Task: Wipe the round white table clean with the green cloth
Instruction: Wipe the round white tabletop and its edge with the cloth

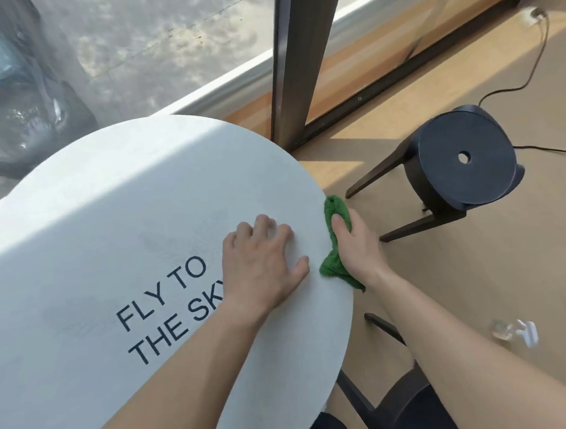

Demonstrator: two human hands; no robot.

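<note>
The round white table [115, 204] fills the left and centre of the view, with dark lettering "FLY TO THE SKY" printed on it. My left hand [261, 258] lies flat on the tabletop near its right edge, fingers spread, holding nothing. My right hand [356, 246] grips the green cloth [334, 241] and presses it against the table's right rim, just beyond the left hand. Part of the cloth hangs below the rim under my palm.
A dark round stool [467, 163] stands on the tan floor right of the table. A dark window post [298, 57] rises behind the table. A black cable [531, 69] runs across the floor. Small clear and white items [514, 331] lie at the lower right.
</note>
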